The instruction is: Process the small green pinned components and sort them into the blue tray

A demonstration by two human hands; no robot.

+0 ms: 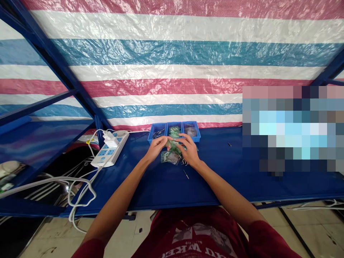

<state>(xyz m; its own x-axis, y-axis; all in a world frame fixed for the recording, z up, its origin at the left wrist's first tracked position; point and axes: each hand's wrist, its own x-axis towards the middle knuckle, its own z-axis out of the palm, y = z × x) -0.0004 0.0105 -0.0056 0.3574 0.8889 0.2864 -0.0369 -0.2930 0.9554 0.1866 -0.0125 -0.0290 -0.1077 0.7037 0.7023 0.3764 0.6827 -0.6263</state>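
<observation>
My left hand (pixel 155 147) and my right hand (pixel 189 149) meet over the blue table (pixel 220 172), both with fingers closed on a small green circuit board (pixel 173 145) held between them. Under the hands lies a clear bag of green boards (pixel 170 157). Just behind stand three small blue bins (pixel 174 132): the left one holds dark metal pins, the middle one green boards, the right one a clear bag. A few loose pins (pixel 186 174) lie on the table near my right wrist.
A white power strip (pixel 109 149) with plugs and white cables (pixel 80 190) sits at the table's left end. Blue frame bars (pixel 53 61) slant at left. A striped tarp (pixel 172 64) hangs behind. A blurred patch covers the right.
</observation>
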